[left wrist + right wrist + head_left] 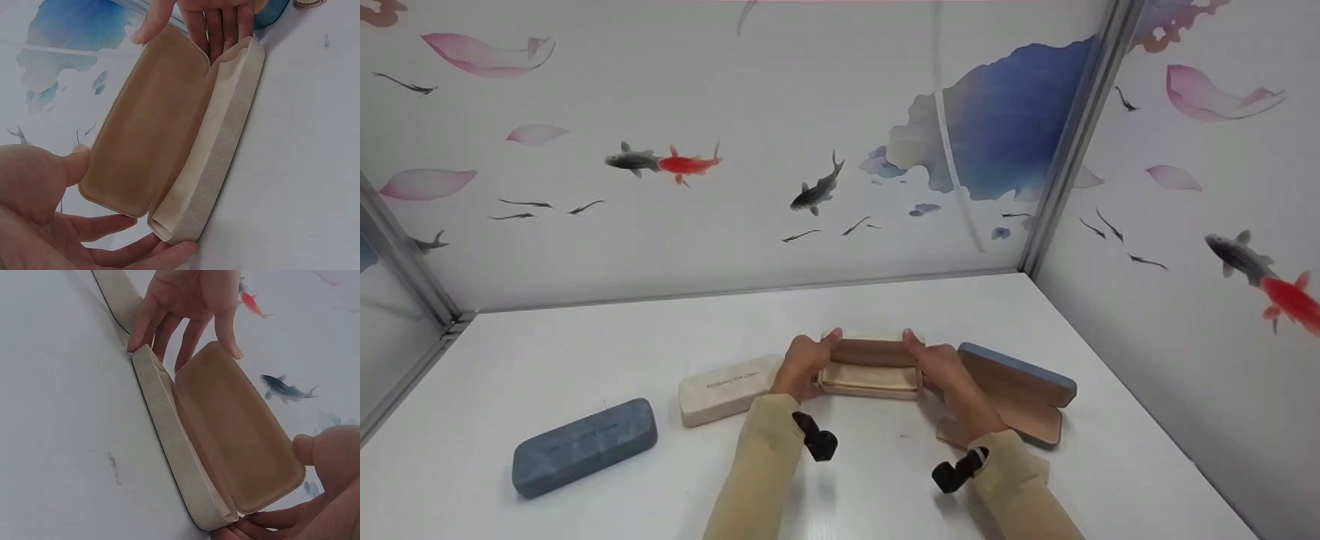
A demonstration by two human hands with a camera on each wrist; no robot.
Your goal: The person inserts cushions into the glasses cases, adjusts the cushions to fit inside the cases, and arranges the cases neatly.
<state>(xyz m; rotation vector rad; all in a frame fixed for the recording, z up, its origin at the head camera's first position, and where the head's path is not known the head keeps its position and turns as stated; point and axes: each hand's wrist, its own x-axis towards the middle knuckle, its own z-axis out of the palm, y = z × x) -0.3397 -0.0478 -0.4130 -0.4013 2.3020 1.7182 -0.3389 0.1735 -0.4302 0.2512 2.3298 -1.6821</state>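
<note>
Toward the far side of the white table (pixel 885 495), between both hands, is an open beige glasses case (pixel 874 354), its lid raised on the twelve o'clock side and showing a brown lining. A pale cloth (pixel 194 163) lies in its base. The left hand (pixel 804 361) pinches the case's nine o'clock end, thumb on the lid's edge and the other fingers at the end of the base. The right hand (pixel 949 369) pinches the three o'clock end in the same way. From this case, a closed beige case (pixel 727 390) lies between eight and nine o'clock, just beside the left hand; a closed blue case (pixel 585 448) lies farther out in that direction. Between three and four o'clock, an open blue case (pixel 1012 386) lies partly hidden by the right hand and forearm. Painted fish mark the wall (pixel 780 90) at twelve o'clock.
</note>
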